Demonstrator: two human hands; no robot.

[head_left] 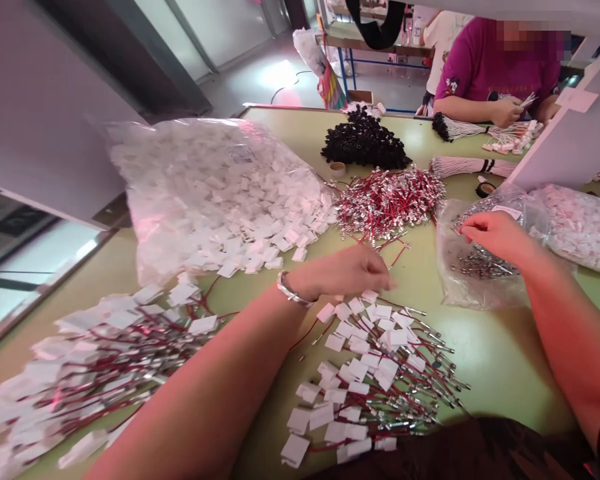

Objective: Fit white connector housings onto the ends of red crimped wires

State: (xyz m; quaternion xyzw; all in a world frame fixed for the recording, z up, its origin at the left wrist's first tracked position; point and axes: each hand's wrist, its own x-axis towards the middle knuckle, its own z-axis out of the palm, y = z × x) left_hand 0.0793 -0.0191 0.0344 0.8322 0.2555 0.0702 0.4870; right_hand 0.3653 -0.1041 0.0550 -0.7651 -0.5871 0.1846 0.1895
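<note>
My left hand (363, 272), with a bracelet on its wrist, hovers at the top of a pile of white plastic connectors on red wires (357, 367). Its fingers are bent and blurred, so what they hold is unclear. My right hand (497, 233) is over a clear plastic bag (460, 287) where small metal pins (485, 263) lie. Thumb and forefinger are pinched together; anything between them is too small to make out. Short red wires with metal ends (390, 200) form a heap beyond my hands.
A large bag of white connector housings (220, 193) spills onto the green table at left. Another wired pile (120, 360) lies near left. Black parts (365, 140), a tape roll (337, 169) and wire bundles (473, 165) sit farther back. Across the table, a person in purple (500, 73) handles wires.
</note>
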